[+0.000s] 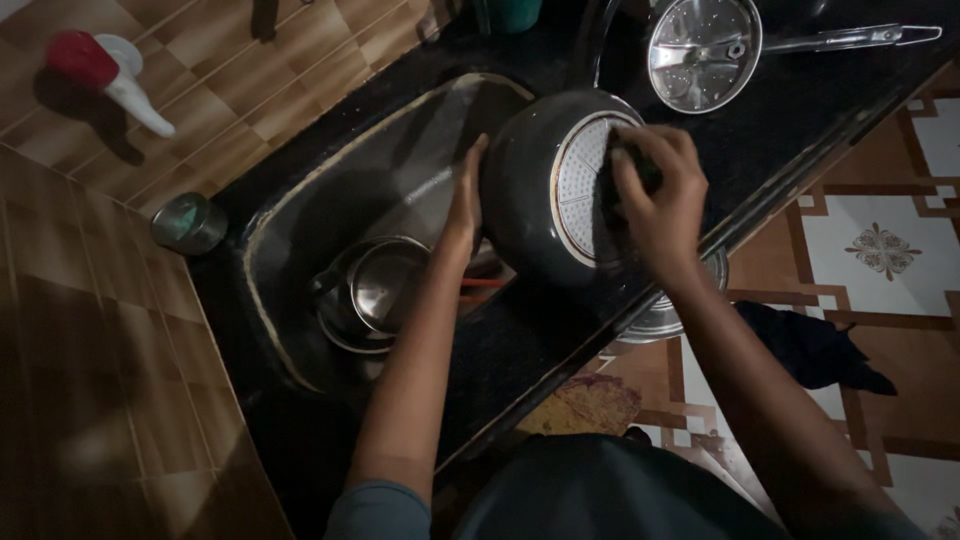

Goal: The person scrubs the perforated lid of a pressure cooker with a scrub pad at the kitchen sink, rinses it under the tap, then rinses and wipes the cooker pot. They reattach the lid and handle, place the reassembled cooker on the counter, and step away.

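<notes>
You are holding a dark pan (535, 190) tipped on its side over the right end of the sink (300, 200), its pale, dotted underside facing you. Your left hand (465, 195) is lying flat along the pan's left rim, fingers pressed together and steadying it. Your right hand (658, 195) is curled over the pan's underside, its fingers closing on a dark scrubbing pad (632, 165) that is pressing against the base. Down in the sink, steel pots (372, 290) are sitting nested just below your left wrist. A perforated steel strainer (703, 50) with a long handle is lying on the black counter (800, 110) beyond the pan. A small steel cup (188, 223) is standing by the sink's left corner, near the tiled wall.
</notes>
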